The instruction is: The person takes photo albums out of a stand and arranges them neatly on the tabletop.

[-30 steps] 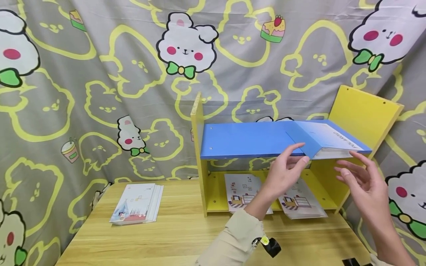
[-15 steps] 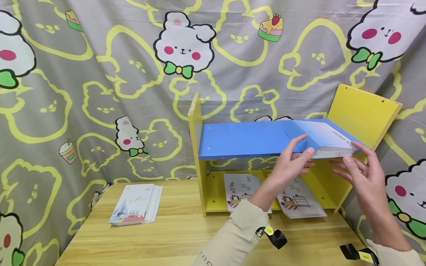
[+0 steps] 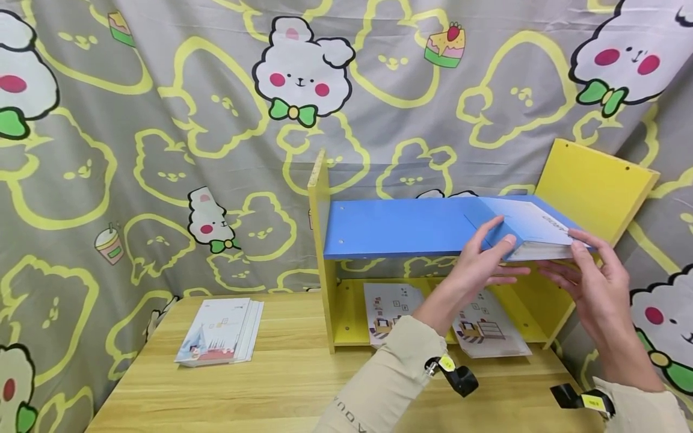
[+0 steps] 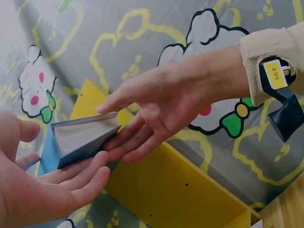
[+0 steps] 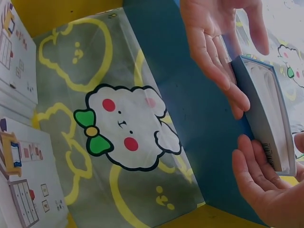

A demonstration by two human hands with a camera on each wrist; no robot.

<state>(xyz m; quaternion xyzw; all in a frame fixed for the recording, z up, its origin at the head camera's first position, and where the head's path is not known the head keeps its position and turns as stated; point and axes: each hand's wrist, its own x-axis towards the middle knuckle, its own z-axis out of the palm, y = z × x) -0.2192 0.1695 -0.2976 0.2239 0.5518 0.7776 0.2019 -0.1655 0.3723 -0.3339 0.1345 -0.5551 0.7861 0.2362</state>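
Note:
A blue-and-white album (image 3: 533, 222) with dark lettering on its cover lies flat at the right end of the blue shelf board (image 3: 395, 225). Its page edges (image 5: 273, 111) face me at the board's front. My right hand (image 3: 601, 288) pinches the near right corner, thumb on the cover and fingers underneath. At the spine side is my left hand (image 3: 479, 264), its forefinger touching the blue spine. Three of its fingers reach out straight below the album, and the thumb stands off from it in the right wrist view.
Yellow side panels (image 3: 595, 183) flank the board. Below, two piles of pale illustrated booklets (image 3: 489, 325) lie on the yellow bottom shelf (image 3: 346, 319), poking past its front. Another booklet stack (image 3: 219, 331) lies left on the wooden table (image 3: 292, 385). A patterned curtain (image 3: 216, 150) hangs behind.
Both hands have closed in on the album from either side. The right thumb and fingers have come onto its corner, and the left fingers have slid further under it. The album has barely moved.

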